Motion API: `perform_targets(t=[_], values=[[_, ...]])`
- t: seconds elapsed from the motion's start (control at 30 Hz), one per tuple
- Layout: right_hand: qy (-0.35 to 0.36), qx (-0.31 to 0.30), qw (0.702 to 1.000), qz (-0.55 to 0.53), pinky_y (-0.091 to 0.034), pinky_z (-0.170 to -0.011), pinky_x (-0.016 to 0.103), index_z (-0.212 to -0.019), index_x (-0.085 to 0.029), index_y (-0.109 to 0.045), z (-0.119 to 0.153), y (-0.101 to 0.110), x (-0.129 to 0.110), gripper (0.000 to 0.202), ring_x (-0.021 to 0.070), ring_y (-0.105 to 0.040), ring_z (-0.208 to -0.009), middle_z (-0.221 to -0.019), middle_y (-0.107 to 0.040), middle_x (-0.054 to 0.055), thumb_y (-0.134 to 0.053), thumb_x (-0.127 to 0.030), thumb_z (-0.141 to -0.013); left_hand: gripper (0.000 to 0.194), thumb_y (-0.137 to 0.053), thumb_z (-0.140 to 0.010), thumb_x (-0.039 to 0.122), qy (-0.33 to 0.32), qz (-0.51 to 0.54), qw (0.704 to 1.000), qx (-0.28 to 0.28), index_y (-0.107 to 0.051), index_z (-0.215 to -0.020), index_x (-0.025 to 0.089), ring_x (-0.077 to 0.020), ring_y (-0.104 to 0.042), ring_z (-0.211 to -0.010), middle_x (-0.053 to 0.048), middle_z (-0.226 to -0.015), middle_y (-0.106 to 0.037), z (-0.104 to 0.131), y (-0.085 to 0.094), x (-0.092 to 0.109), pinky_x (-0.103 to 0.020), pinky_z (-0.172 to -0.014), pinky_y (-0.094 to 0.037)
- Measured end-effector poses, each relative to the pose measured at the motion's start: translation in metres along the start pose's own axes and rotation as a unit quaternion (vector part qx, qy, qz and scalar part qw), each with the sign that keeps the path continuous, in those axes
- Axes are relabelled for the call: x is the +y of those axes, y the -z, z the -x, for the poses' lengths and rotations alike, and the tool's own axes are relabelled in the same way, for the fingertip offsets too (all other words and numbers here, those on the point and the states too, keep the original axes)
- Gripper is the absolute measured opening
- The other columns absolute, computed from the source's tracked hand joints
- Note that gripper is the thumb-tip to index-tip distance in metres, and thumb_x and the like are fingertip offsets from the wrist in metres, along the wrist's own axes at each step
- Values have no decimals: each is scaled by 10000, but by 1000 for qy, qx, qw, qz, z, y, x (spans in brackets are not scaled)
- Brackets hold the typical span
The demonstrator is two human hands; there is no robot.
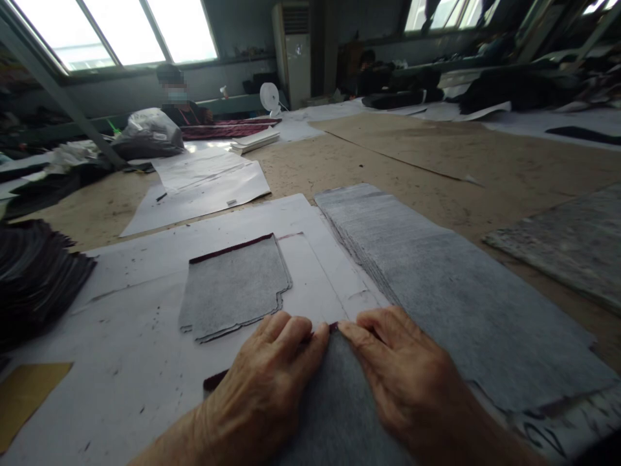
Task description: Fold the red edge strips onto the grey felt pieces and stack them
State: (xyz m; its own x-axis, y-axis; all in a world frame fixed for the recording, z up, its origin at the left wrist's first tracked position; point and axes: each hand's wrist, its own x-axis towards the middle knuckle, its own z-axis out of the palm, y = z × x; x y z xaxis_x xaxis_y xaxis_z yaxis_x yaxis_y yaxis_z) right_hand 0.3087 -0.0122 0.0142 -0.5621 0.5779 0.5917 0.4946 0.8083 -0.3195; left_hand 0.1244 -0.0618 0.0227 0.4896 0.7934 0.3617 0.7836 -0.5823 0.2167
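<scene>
The grey cloth [342,404] lies on the white paper [140,388], its near end running out of view. A narrow dark red band [215,380] edges its far side, slanting up to the right, its middle stretch hidden.

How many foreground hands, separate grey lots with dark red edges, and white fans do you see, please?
Hands: 2 (left hand, right hand)
Red-edged grey lots: 2 (lot under the hands, lot lying beyond; layers uncounted)
White fan: 1
Total: 5
</scene>
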Motion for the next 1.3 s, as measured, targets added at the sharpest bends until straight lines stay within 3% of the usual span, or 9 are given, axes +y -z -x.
perform_targets(t=[0.17,0.37,0.53,0.7,0.93,1.0,1.13,1.2,1.3], values=[[-26,29,999,-17,-466,-722,266,-959,-137,-607,-1,6,4,203,139,-545,-769,-822,-601,50,-471,-83,-818,399,-290,-811,12,-16,-22,1000,0,-451,-1175,33,-193,-404,-792,-114,-905,-463,-1,1,0,-387,-687,-505],[50,7,996,67,-440,-617,337,-969,-99,-640,-1,1,-5,336,192,-497,-722,-761,-568,90,-361,-37,-791,388,-313,-829,49,-19,-22,1000,4,-443,-1194,38,-191,-405,-767,-111,-884,-473,0,-1,1,-393,-663,-497],[55,-14,993,102,-409,-624,333,-944,-106,-647,-1,-2,-6,338,190,-480,-722,-763,-570,83,-343,-52,-809,401,-324,-810,12,3,2,1000,20,-464,-1177,88,-179,-432,-785,-98,-899,-484,3,1,-1,-371,-676,-495],[61,-22,991,120,-422,-645,353,-948,-104,-650,-1,-2,-7,367,206,-496,-749,-776,-580,90,-324,-30,-798,411,-356,-791,-29,-3,8,998,60,-468,-1171,78,-179,-442,-813,-105,-938,-487,20,8,-7,-356,-707,-487],[110,-38,986,123,-479,-672,408,-965,-92,-646,-4,5,-6,383,236,-542,-809,-846,-602,115,-324,-8,-776,352,-326,-825,4,0,-7,999,34,-496,-1126,69,-183,-453,-794,-97,-886,-509,25,12,-9,-359,-696,-483],[81,-39,993,69,-497,-689,370,-958,-125,-645,-6,8,1,336,211,-563,-823,-879,-607,97,-360,-46,-800,349,-320,-829,13,3,1,1000,29,-494,-1126,74,-184,-452,-788,-95,-882,-509,23,12,-9,-360,-690,-481],[-48,7,999,0,-505,-664,258,-852,-205,-644,-14,14,13,181,138,-590,-752,-822,-618,18,-474,-149,-822,363,-318,-824,9,2,5,1000,23,-485,-1140,69,-188,-440,-781,-98,-890,-508,23,12,-9,-374,-688,-471],[-23,27,999,24,-498,-698,278,-877,-198,-642,-18,13,10,192,150,-581,-781,-846,-619,27,-473,-129,-817,360,-320,-822,6,2,1,1000,22,-488,-1135,64,-187,-431,-772,-96,-881,-504,23,12,-9,-374,-682,-467],[77,-5,997,25,-479,-744,330,-938,-141,-633,-23,4,-7,289,183,-546,-838,-884,-617,74,-390,-54,-806,348,-316,-830,17,8,-1,1000,22,-488,-1128,68,-183,-423,-763,-91,-875,-497,23,11,-8,-369,-680,-463]])
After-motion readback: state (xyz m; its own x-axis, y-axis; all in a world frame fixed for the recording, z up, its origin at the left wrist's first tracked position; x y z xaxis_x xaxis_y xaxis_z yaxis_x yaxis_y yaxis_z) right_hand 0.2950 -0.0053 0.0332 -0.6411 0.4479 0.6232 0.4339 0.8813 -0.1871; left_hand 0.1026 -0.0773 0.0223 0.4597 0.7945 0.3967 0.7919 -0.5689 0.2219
